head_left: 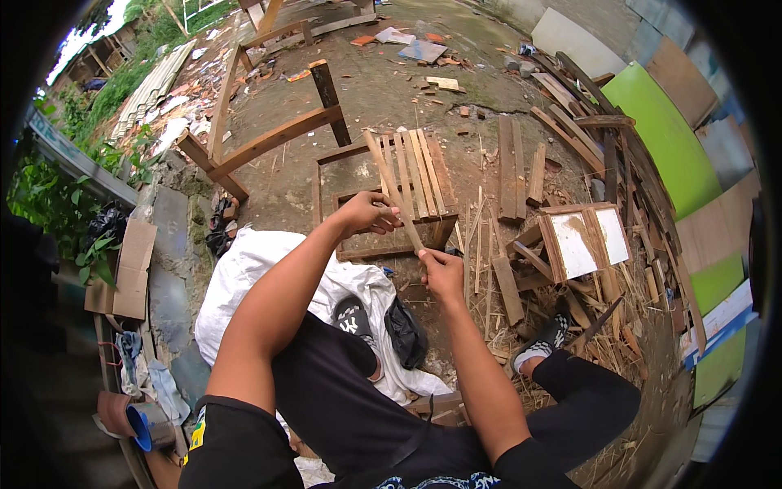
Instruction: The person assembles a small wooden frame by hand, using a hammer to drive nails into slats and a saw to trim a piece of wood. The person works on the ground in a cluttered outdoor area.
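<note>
A long thin wooden slat [394,186] slants up and away in front of me. My right hand [442,275] is closed round its near end. Beside the slat's middle is my left hand [369,213], fingers curled in with the tips next to its edge; whether they pinch the slat or something small cannot be made out. Below and beyond both hands a wooden frame [318,189] lies on the ground. Several pale parallel slats [425,173] cover its right part, while its left part is open.
White sacking [244,273] and a black plastic bag [405,332] lie by my left foot. A small box-like wooden piece with white panels [578,244] stands at right, near loose planks [511,167]. A larger timber frame [277,138] stands far left. Green boards [664,134] lean at right.
</note>
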### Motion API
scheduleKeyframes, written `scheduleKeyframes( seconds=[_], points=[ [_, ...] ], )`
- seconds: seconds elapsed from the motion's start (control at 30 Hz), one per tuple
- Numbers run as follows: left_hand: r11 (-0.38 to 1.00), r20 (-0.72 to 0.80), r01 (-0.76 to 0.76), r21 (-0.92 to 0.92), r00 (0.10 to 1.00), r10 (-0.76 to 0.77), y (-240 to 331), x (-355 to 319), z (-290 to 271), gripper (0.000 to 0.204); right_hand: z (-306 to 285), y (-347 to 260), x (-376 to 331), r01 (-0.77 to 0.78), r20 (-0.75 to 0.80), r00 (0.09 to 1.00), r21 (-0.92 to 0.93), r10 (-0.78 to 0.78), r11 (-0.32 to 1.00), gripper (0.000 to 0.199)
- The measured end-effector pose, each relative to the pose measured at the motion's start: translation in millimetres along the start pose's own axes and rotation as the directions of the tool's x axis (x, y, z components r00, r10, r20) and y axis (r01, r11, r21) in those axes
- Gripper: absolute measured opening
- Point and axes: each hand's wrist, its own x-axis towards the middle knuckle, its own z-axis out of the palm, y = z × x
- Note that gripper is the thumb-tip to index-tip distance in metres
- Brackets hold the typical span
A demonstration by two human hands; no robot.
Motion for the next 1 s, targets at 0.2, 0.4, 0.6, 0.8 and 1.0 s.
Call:
scheduleKeyframes(
  seconds=[0.2,0.4,0.6,0.8,1.0],
  points=[
    [0.997,-0.173,0.009,0.082,0.985,0.005,8,4,-5,0.035,-16,6,-13,-0.038,-0.048,0.998,0.062,0.041,0.997,0.026],
    [1.000,-0.205,0.002,0.013,0.979,0.001,-12,19,-22,0.039,20,22,-2,-0.096,0.026,0.995,0.096,0.094,0.991,0.027],
    [0.996,-0.262,-0.052,-0.079,0.965,0.030,-23,53,-30,0.033,66,16,12,-0.138,0.018,0.990,0.101,0.137,0.985,0.027],
    [0.978,-0.414,-0.124,-0.167,0.909,0.045,-22,91,-27,0.022,96,5,21,0.009,-0.015,1.000,0.042,-0.008,0.999,0.037],
    [0.979,-0.528,-0.026,-0.202,0.845,-0.087,-19,112,-36,0.021,102,6,30,0.037,-0.069,0.997,-0.060,-0.041,0.998,0.038]
  ],
)
